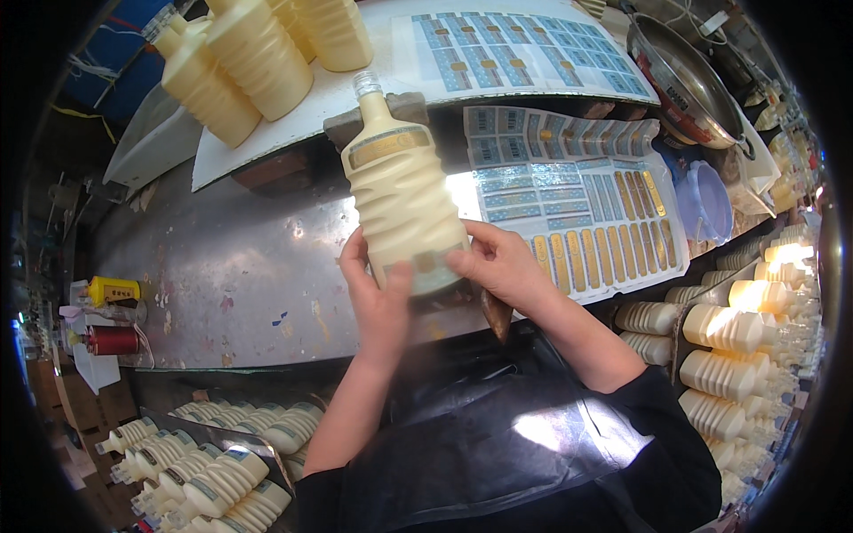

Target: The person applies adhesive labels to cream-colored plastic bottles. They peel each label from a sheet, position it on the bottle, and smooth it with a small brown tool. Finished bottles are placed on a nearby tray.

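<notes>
Holding a cream bottle (400, 191) near its base, the left hand (378, 293) is wrapping the left side and the right hand (502, 271) is clasping the right, thumbs in front, fingers parted only by the bottle's thickness. Grey tabletop (231, 275) is stretching widely left of the bottle, its near edge running below the base; label sheets (576, 211) are lying right of the bottle, a white board (391, 44) beyond its neck.
</notes>
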A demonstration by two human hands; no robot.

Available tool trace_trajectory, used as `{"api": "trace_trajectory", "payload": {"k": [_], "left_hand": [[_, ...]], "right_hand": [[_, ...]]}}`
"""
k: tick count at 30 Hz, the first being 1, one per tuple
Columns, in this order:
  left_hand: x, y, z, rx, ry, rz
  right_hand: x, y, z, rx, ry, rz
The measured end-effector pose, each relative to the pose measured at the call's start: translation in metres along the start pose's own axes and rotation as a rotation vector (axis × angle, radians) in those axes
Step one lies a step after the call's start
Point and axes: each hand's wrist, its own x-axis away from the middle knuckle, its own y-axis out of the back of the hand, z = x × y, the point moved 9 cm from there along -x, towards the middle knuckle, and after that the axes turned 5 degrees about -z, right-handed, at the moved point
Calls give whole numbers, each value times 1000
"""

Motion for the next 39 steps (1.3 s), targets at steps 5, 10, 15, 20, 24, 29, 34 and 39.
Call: {"api": "trace_trajectory", "payload": {"k": [5, 10, 15, 20, 24, 29, 34, 39], "left_hand": [[0, 0, -1, -1, 5, 11], [0, 0, -1, 11, 14, 14], [0, -1, -2, 22, -11, 14], [0, -1, -3, 5, -1, 17], [0, 2, 1, 137, 10, 56], [5, 2, 4, 235, 10, 79], [5, 1, 2, 114, 0, 83], [3, 1, 1, 283, 73, 67]], "right_hand": [[-3, 2, -2, 59, 27, -37], [-3, 1, -4, 21, 41, -28], [-4, 2, -2, 85, 65, -37], [-6, 3, -6, 114, 59, -53], [-8, 4, -16, -49, -28, -1], [-6, -1, -19, -70, 28, 31], [-6, -2, -20, -25, 35, 17], [-13, 27, -25, -76, -55, -21]]}}
